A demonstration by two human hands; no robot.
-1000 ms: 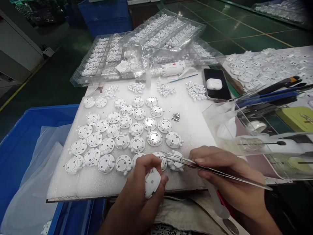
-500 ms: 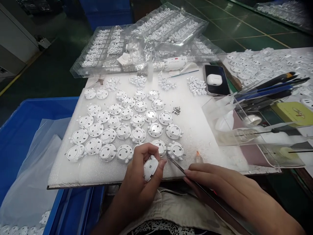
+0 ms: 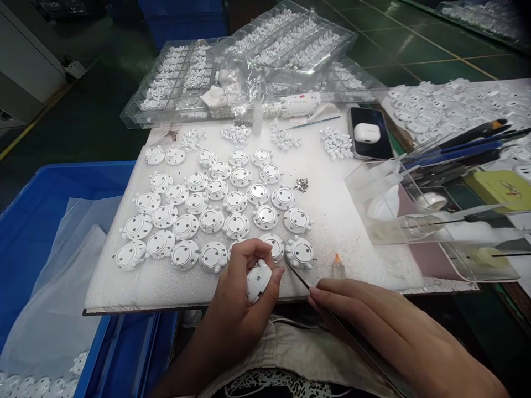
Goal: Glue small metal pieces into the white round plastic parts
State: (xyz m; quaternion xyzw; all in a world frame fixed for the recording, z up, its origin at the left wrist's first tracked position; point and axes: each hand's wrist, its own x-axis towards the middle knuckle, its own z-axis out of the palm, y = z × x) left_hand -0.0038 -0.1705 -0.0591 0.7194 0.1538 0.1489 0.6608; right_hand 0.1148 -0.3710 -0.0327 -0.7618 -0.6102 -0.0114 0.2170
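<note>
My left hand (image 3: 244,307) is closed around a small white plastic part (image 3: 259,281) with a round grey dot in its face. Between the fingers of my right hand (image 3: 369,312) are long metal tweezers (image 3: 297,275), slanting up and left. Their tip is beside a round white disc-shaped piece (image 3: 300,252) at the end of the front row; whether it touches cannot be seen. Several more such white pieces (image 3: 211,219), each with dark dots, stand in rows on the white foam sheet (image 3: 332,221). My left fingers partly cover one in the front row.
Small white parts lie in heaps (image 3: 336,142) behind the rows, beside a phone (image 3: 371,132) with a white case on it. Clear trays (image 3: 182,77) stand at the back. To the right is a clear organizer (image 3: 431,232) with brushes and bottles. A blue bin (image 3: 83,177) is at left.
The whole view has shifted slightly. Both hands keep nearly the same pose, and the part in my left hand has turned a little. The tweezers' tip stays near the same disc.
</note>
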